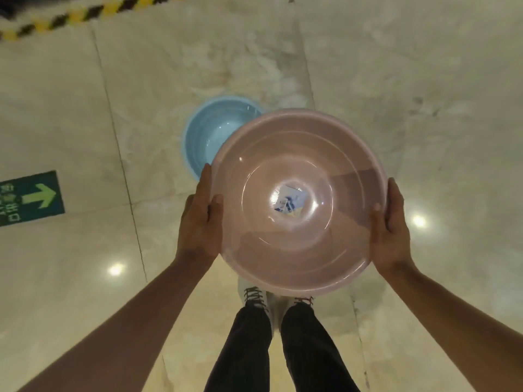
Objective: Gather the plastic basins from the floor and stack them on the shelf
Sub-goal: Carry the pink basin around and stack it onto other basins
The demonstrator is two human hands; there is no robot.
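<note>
A translucent pink basin point(297, 154) is held level in the air in front of me, mouth up, with a small label at its bottom. My left hand point(201, 219) grips its left rim, thumb over the edge. My right hand point(392, 222) grips the right rim the same way. A blue basin point(209, 131) stands on the floor just beyond, partly hidden behind the pink one. No shelf is in view.
The floor is polished pale stone tile point(410, 80). A green exit sign with an arrow point(31, 198) is stuck on the floor at the left. Yellow-and-black hazard tape point(70, 15) runs across the far left. My feet point(254, 295) are below the pink basin.
</note>
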